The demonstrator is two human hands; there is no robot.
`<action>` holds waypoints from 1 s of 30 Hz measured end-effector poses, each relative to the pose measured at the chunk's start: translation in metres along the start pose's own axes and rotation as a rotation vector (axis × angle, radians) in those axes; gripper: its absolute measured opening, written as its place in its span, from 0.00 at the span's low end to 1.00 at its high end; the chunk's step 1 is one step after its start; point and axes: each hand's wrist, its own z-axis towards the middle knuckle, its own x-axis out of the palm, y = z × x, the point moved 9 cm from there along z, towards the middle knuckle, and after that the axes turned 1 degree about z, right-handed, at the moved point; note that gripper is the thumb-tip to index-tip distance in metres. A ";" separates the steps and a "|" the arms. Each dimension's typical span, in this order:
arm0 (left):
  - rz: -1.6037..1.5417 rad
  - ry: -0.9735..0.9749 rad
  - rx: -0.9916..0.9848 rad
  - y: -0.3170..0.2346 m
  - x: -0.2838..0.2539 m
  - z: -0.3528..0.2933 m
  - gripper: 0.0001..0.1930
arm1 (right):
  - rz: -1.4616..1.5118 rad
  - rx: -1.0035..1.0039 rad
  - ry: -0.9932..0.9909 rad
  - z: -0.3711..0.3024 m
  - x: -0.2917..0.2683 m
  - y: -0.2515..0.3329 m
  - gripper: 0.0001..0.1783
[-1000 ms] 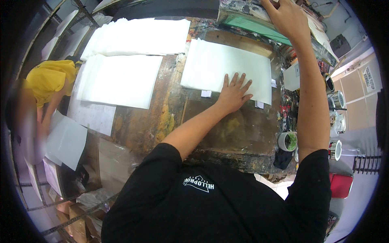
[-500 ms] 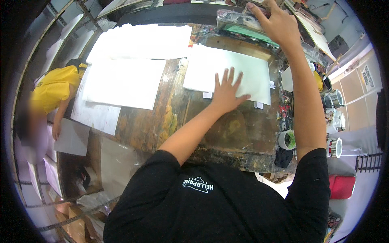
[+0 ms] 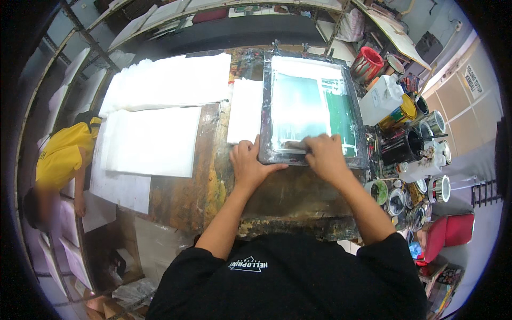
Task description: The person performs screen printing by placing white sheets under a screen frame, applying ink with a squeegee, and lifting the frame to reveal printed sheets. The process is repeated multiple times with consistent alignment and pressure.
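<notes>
The screen frame [image 3: 266, 106] is now lowered. It lies flat on the table [image 3: 210, 154] in front of you; a moment ago its near edge was raised at the far side, in your right hand. The mesh [image 3: 340, 114] is green on its right part, with white paint [image 3: 298, 106] spread over much of the rest. The lowered frame covers most of the paper sheets [image 3: 245, 112]; only a strip shows, just beside its left edge. This appears to place the mesh over the paper.

Your right hand [image 3: 324, 154] has come down to the near end of the mesh. Its fingers are bent and closed on a narrow bar [image 3: 294, 145], which is largely hidden; the exact finger placement cannot be told.

Your left hand [image 3: 250, 162] has left the paper. It is spread around the near left corner of the frame, index finger along the left side and thumb along the near edge, apparently steadying it.

Farther left, two paper stacks lie on the table: a far stack [image 3: 165, 82] and a near stack [image 3: 152, 140]. To the right stand a white jug [image 3: 381, 98] and a red bucket [image 3: 367, 65]. A co-worker [image 3: 66, 160] in yellow bends at the far left.
</notes>
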 end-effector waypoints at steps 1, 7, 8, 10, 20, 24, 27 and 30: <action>0.009 0.013 0.000 -0.001 0.002 0.000 0.64 | -0.005 0.009 -0.004 -0.007 0.009 0.004 0.16; -0.009 0.007 0.033 0.003 0.007 -0.005 0.61 | -0.085 0.014 -0.099 0.042 0.028 -0.016 0.18; -0.021 -0.011 0.042 0.004 0.006 -0.006 0.61 | -0.079 0.024 -0.089 0.064 0.032 -0.026 0.17; -0.041 -0.034 0.078 0.002 0.004 -0.002 0.61 | -0.113 0.050 -0.096 0.113 0.031 -0.054 0.16; -0.120 -0.107 0.125 -0.004 -0.009 0.000 0.64 | -0.049 0.080 0.062 0.273 0.022 -0.141 0.24; -0.102 -0.078 0.117 -0.007 -0.009 -0.004 0.63 | -0.178 0.062 -0.118 0.232 0.033 -0.123 0.14; -0.119 -0.144 0.143 -0.005 -0.008 -0.007 0.63 | -0.159 0.018 -0.089 0.172 0.025 -0.082 0.14; -0.129 -0.143 0.149 -0.005 -0.007 -0.006 0.61 | -0.149 0.000 -0.071 0.093 0.010 -0.038 0.16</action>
